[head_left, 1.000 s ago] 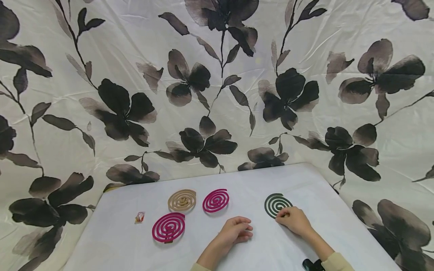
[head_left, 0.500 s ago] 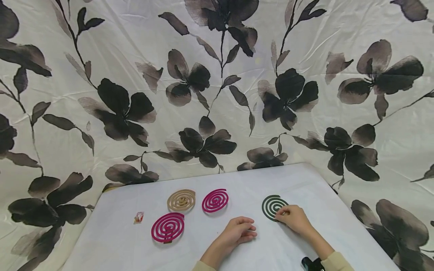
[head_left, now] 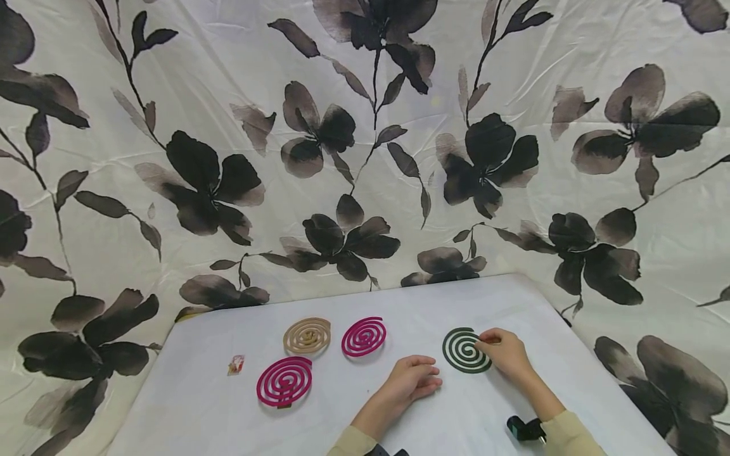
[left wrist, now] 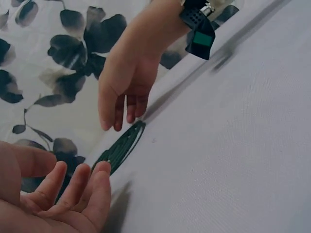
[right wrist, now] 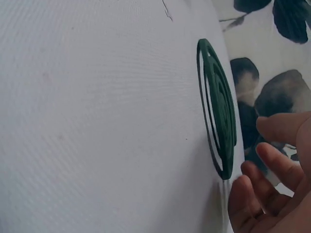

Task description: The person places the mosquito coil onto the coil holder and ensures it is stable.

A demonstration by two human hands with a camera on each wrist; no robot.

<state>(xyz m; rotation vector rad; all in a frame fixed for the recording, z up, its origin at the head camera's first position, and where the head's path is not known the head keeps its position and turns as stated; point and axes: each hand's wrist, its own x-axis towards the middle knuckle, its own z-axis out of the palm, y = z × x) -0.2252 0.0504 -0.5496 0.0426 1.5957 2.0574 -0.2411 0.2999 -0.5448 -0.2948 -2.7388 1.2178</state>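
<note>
A dark green mosquito coil [head_left: 464,349] lies flat on the white table at the right. My right hand [head_left: 506,354] is at its right edge, fingertips overlapping the outer ring in the head view. In the right wrist view the thumb and fingers [right wrist: 245,194] are spread apart beside the coil [right wrist: 221,107], gripping nothing. Seen from the left wrist, the right hand [left wrist: 131,73] hangs over the coil's edge with its fingers pointing down. My left hand [head_left: 410,383] is left of the coil, palm turned toward it, fingers loosely bent and holding nothing.
On the table's left half lie a tan coil [head_left: 307,336], a magenta coil [head_left: 363,337] behind and another magenta coil [head_left: 284,382] nearer me. A small red-and-white packet piece [head_left: 236,365] is farther left. A floral cloth [head_left: 353,158] hangs behind the table.
My right hand has moved from the coil's lower right edge up to its right side. My left hand has shifted right, closer to the green coil, which moved slightly left early on.
</note>
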